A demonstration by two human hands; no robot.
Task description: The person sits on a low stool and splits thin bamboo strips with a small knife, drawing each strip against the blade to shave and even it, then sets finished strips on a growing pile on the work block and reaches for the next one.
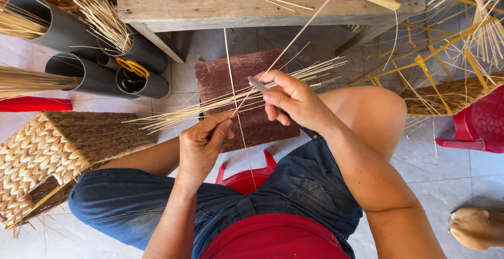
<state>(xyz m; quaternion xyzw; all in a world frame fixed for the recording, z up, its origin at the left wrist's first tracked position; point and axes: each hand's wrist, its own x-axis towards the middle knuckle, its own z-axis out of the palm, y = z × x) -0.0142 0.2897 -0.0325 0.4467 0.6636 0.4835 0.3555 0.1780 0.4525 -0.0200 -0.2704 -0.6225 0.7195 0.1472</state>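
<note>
- Pinching a thin cane strip (237, 113), left hand (202, 143) clenches thumb and forefinger on it at centre.
- Strip's long axis runs 12-to-6, over the dark wood block (226, 80).
- Right hand (291, 101), at 2 o'clock from the left, grasps a knife (258, 85), blade touching the strip; the right is nearer the cut.

The right hand (294, 101) is gripping a knife (260, 86) against a thin strip (233, 80). The left hand (202, 143) is pinching that strip above a brown block (220, 80).
</note>
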